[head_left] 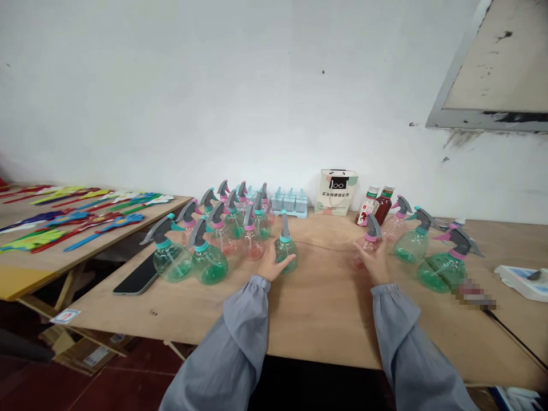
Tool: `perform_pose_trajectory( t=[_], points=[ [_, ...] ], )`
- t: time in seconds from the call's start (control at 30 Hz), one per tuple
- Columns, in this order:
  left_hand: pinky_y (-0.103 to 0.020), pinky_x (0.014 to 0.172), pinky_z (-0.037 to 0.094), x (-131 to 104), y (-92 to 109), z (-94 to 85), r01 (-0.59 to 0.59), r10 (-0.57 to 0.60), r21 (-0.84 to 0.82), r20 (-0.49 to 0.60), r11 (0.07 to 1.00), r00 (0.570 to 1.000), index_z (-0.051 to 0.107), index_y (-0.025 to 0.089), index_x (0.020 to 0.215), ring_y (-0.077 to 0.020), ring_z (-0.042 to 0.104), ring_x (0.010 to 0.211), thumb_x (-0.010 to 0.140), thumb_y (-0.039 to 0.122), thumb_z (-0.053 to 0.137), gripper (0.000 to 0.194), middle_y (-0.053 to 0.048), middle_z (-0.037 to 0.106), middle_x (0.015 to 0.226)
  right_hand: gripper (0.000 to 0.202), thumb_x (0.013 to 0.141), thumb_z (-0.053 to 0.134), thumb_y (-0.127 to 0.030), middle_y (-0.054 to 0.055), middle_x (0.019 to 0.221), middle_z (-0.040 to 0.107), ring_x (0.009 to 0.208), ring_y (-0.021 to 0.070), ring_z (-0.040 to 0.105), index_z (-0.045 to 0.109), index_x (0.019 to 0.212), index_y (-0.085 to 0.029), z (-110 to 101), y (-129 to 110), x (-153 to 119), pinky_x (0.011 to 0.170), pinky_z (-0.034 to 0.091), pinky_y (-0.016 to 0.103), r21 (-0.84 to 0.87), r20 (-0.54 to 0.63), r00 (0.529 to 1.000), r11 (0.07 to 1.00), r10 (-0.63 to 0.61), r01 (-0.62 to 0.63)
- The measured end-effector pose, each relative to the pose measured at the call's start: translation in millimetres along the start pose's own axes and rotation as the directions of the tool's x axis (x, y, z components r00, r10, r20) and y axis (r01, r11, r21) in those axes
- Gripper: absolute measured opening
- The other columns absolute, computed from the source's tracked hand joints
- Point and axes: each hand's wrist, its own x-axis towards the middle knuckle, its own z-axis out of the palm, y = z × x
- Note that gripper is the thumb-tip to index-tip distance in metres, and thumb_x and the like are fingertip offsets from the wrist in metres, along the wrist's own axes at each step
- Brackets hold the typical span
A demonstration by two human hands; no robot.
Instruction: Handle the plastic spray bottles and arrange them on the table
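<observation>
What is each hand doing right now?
Left hand: holding a green bottle, thumb across its front.
Right hand: holding a pink bottle.

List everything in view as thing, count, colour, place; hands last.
Spray bottles: about sixteen, green or pink, across table
Phone: one, black, table's left
Moulds: several, blue, back
Paper bag: one, cream, by wall
Capped bottles: two, reddish, beside bag
Tray: one, white, right
Blurred item: one, colour unclear, right
Hand-shaped sticks: many, multicoloured, left table
Tables: two, brown, centre, left
Box: one, brown, below
Wall: one, white, behind
Frame: one, grey, top right
Sleeves: two, grey, forearms
Left hand: one, at green bottle
Right hand: one, at pink bottle
</observation>
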Motion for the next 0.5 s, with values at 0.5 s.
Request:
perform_pose_trajectory(
  t=[0.5],
  points=[
    [-0.051,0.112,0.039,-0.5,1.8,0.9,-0.019,0.019,-0.031,0.000,0.999,1.000,0.039,0.020,0.131,-0.0317,0.052,0.131,0.076,0.049,0.073,0.071,-0.015,0.057,0.132,0.096,0.071,0.060,-0.076,0.027,0.122,0.061,0.110,0.0394,0.062,0.038,0.135,-0.008,-3.1,53.2,5.2,0.093,0.048,0.051,-0.449,-0.052,0.963,0.855,0.263,-0.258]
  ],
)
